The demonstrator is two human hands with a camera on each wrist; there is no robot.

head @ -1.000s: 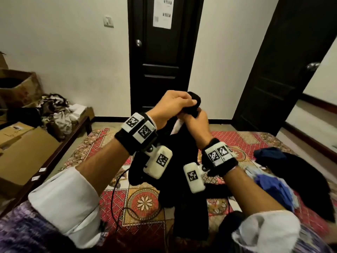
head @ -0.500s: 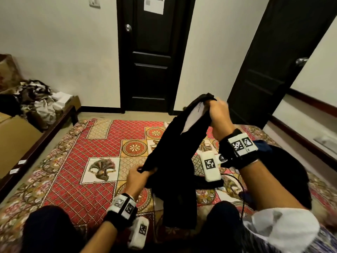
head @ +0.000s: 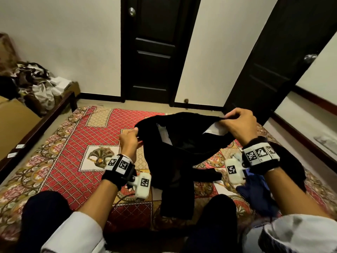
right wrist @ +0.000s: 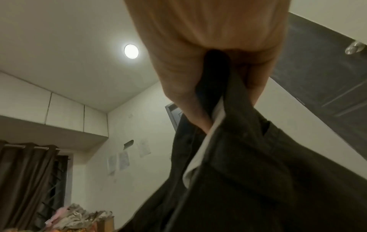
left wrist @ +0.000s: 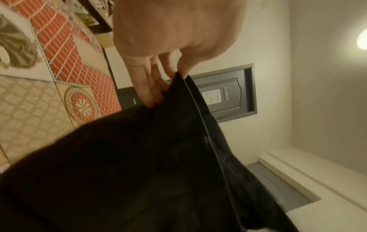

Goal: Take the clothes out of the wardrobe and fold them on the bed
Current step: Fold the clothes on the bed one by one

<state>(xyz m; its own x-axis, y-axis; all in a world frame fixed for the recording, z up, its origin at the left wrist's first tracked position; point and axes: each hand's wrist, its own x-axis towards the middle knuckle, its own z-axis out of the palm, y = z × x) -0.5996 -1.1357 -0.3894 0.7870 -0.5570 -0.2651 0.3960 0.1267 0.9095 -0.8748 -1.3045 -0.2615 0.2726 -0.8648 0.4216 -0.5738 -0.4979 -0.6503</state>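
- Left hand point(head: 128, 141) pinches the left edge of the black garment point(head: 180, 152) at frame centre.
- Right hand point(head: 238, 123) grips its right edge, centre right.
- The garment hangs stretched between them above the bed point(head: 73, 161).

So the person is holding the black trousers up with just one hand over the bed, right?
Not quite: both hands hold the black trousers over the bed. The head view shows the left hand pinching one end and the right hand the other.
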